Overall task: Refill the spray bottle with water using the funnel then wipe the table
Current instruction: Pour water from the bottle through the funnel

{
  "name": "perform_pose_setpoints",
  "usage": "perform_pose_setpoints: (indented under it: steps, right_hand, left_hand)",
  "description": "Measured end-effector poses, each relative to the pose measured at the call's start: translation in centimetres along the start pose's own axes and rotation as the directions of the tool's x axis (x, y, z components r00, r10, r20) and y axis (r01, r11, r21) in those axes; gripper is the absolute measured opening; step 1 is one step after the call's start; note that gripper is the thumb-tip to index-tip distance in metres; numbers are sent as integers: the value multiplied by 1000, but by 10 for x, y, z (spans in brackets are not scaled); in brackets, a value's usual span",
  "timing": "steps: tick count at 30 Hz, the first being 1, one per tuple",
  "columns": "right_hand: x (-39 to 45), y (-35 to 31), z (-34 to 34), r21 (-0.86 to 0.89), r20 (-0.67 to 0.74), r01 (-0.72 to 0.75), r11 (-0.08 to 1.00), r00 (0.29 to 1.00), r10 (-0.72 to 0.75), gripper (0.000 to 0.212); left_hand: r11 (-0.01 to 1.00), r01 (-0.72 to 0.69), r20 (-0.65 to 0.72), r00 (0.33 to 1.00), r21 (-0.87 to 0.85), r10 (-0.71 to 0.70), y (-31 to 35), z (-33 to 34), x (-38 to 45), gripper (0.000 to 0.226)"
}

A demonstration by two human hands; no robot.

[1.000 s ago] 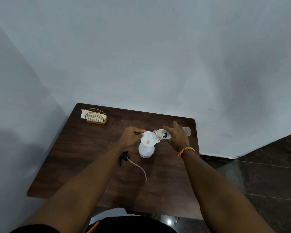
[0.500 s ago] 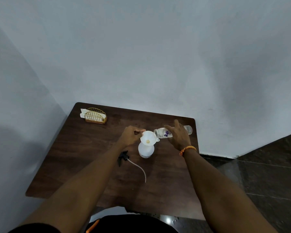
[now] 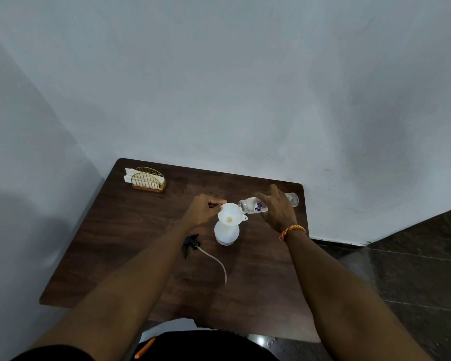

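A white spray bottle [image 3: 226,233] stands upright on the dark wooden table [image 3: 130,243] with a white funnel [image 3: 230,214] seated in its neck. My left hand [image 3: 203,210] pinches the funnel's left rim. My right hand [image 3: 277,207] holds a clear water bottle [image 3: 253,205] with a purple label, lying almost horizontal, its open mouth at the funnel's right edge. The black spray head [image 3: 190,243] with its clear tube lies on the table left of the spray bottle.
A gold wire holder with white napkins [image 3: 147,178] sits at the table's far left corner. Grey walls close in behind and on the left. Dark tiled floor [image 3: 414,269] lies to the right of the table.
The water bottle has drawn back slightly to the right, so its mouth is now at the funnel's edge instead of over it. My left hand has stayed on the funnel.
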State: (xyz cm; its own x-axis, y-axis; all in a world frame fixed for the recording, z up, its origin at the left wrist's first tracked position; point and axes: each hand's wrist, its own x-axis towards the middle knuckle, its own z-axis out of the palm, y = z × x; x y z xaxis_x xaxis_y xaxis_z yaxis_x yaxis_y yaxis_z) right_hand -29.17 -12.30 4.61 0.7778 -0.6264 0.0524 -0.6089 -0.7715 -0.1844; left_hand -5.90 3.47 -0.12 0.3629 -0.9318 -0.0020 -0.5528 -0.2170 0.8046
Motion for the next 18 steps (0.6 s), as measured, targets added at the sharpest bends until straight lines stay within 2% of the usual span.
perform_pose_setpoints:
  steps: [18]
  right_hand:
    - [7, 3, 5, -8, 0, 24, 1000, 1000, -24, 52]
  left_hand:
    - [1000, -21, 15, 1000, -12, 21, 3, 0, 0, 26]
